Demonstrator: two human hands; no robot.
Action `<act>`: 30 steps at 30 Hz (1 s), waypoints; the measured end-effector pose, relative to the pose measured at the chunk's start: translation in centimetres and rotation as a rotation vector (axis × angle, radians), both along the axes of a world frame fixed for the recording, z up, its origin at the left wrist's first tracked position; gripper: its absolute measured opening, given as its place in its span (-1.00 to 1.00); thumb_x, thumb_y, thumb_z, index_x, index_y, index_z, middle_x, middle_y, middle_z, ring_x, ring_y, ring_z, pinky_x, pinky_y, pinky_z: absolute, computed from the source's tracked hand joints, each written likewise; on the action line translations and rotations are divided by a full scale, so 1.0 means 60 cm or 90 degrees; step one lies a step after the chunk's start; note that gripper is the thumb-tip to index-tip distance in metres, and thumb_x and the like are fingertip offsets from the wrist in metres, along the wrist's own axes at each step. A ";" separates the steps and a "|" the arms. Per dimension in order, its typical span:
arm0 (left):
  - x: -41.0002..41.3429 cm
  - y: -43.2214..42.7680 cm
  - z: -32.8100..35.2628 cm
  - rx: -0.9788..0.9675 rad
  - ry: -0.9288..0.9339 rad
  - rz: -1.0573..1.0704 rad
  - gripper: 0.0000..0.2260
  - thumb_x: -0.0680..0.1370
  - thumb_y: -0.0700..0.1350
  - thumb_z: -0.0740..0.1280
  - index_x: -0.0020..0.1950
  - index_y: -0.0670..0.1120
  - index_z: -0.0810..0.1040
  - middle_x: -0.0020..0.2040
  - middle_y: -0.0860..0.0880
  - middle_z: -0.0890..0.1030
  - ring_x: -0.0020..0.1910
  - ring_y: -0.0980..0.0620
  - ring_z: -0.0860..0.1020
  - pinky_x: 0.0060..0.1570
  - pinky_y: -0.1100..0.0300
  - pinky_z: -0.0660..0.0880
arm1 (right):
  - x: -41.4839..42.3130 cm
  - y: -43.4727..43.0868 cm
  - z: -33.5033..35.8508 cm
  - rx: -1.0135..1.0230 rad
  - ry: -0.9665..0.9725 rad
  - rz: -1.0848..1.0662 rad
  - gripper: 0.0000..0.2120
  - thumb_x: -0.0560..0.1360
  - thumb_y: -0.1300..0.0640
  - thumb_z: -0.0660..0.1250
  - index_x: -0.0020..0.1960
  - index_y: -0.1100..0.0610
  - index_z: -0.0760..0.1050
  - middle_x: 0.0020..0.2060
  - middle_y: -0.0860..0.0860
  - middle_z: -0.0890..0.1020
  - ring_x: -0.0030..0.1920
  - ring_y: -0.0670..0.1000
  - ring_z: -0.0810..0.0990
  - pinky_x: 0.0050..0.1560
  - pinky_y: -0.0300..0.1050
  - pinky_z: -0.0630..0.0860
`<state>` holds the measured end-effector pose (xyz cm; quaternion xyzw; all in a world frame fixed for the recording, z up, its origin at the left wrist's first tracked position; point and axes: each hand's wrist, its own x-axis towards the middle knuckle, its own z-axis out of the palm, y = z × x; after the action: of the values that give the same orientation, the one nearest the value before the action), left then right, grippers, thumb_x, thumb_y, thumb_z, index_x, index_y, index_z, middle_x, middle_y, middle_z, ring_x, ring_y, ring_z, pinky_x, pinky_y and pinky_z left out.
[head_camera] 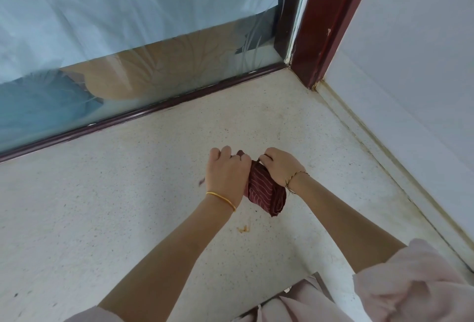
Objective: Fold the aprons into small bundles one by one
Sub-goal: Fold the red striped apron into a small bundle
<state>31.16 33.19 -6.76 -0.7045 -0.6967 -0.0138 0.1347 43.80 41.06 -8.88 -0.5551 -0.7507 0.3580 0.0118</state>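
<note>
A dark red apron with thin pale stripes (265,192) is rolled into a small tight bundle on the speckled white counter (128,206). My left hand (227,173) grips the bundle's left side, fingers curled over its top end. My right hand (280,166) clamps the right side, fingers pinching a strap or edge at the top. The bundle's lower end sticks out below both hands, showing rolled layers. A small dark red bit (201,181) shows just left of my left hand.
A glass window with a dark red frame (143,112) runs along the counter's far edge. A dark red post (325,26) stands in the corner; a white wall (410,65) closes the right side. Small orange crumbs (243,229) lie near my arms.
</note>
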 end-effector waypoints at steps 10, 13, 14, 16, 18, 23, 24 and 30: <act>0.003 -0.046 -0.070 -0.266 -0.284 -0.049 -0.42 0.55 -0.12 0.25 0.53 -0.03 0.09 0.24 -0.05 0.46 -0.08 -0.03 0.57 -0.19 0.14 0.51 | 0.018 0.000 -0.008 -0.283 0.253 -0.361 -0.73 0.54 0.21 0.18 -0.32 0.12 0.27 -0.43 0.04 0.32 -0.44 -0.03 0.29 -0.47 -0.26 0.23; 0.010 -0.046 -0.069 -0.341 -0.324 -0.044 -0.09 0.42 0.13 0.41 0.55 0.00 -0.12 0.36 -0.02 0.34 0.07 -0.02 0.54 -0.01 0.13 0.52 | 0.020 -0.011 -0.004 -0.436 0.315 -0.480 -0.66 0.56 0.22 0.19 -0.38 0.12 0.29 -0.59 0.00 0.39 -0.62 -0.07 0.35 -0.62 -0.31 0.26; 0.014 -0.046 -0.069 -0.338 -0.353 -0.020 -0.07 0.38 0.21 0.42 0.55 0.02 -0.07 0.36 0.00 0.34 0.10 -0.02 0.54 0.03 0.13 0.51 | 0.022 -0.015 -0.006 -0.499 0.356 -0.527 -0.63 0.56 0.22 0.18 -0.42 0.12 0.26 -0.66 -0.02 0.35 -0.70 -0.09 0.29 -0.68 -0.35 0.19; 0.020 -0.043 -0.070 -0.267 -0.462 0.037 -0.27 0.39 0.27 0.37 0.47 0.07 0.19 0.28 0.04 0.44 0.08 0.01 0.56 0.02 0.15 0.50 | 0.026 -0.016 -0.009 -0.606 0.450 -0.571 -0.63 0.56 0.23 0.15 -0.42 0.10 0.23 -0.69 -0.05 0.29 -0.75 -0.13 0.18 -0.73 -0.39 0.06; 0.021 -0.034 -0.066 -0.181 -0.614 0.094 -0.60 0.43 0.26 0.29 0.15 0.06 0.49 0.00 0.04 0.59 -0.10 0.02 0.59 -0.13 0.15 0.53 | 0.030 -0.012 -0.012 -0.655 0.520 -0.527 -0.66 0.59 0.22 0.09 -0.37 0.11 0.28 -0.65 -0.04 0.36 -0.73 -0.15 0.15 -0.73 -0.37 0.03; 0.003 -0.011 -0.052 -0.213 -1.093 0.355 -0.69 0.56 -0.01 0.27 -0.36 -0.05 0.32 -0.51 0.05 0.33 -0.56 0.12 0.29 -0.56 0.30 0.22 | 0.038 -0.017 -0.014 -0.427 0.337 -0.327 -0.75 0.60 0.18 0.15 -0.22 0.20 0.46 -0.53 0.04 0.48 -0.67 -0.13 0.21 -0.65 -0.35 0.10; -0.003 -0.010 -0.057 -0.246 -1.119 0.398 -0.67 0.56 -0.01 0.26 -0.36 -0.04 0.27 -0.52 0.05 0.28 -0.60 0.13 0.22 -0.58 0.32 0.16 | 0.036 -0.021 -0.014 -0.352 0.266 -0.264 -0.79 0.58 0.18 0.17 -0.20 0.21 0.47 -0.51 0.04 0.47 -0.62 -0.11 0.25 -0.61 -0.31 0.16; -0.010 -0.015 -0.080 -0.323 -1.090 0.552 -0.70 0.55 0.02 0.23 -0.30 -0.11 0.34 -0.49 -0.01 0.30 -0.62 0.10 0.22 -0.61 0.32 0.15 | 0.013 -0.081 -0.009 -0.064 -0.095 0.056 -0.58 0.55 -0.26 0.08 0.00 0.09 0.43 -0.16 -0.02 0.55 -0.13 0.02 0.55 -0.11 -0.12 0.49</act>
<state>30.53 32.29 -11.59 -0.1490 -0.7388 -0.3180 -0.5752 44.55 36.22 -9.41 -0.5465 -0.7543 0.3532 -0.0875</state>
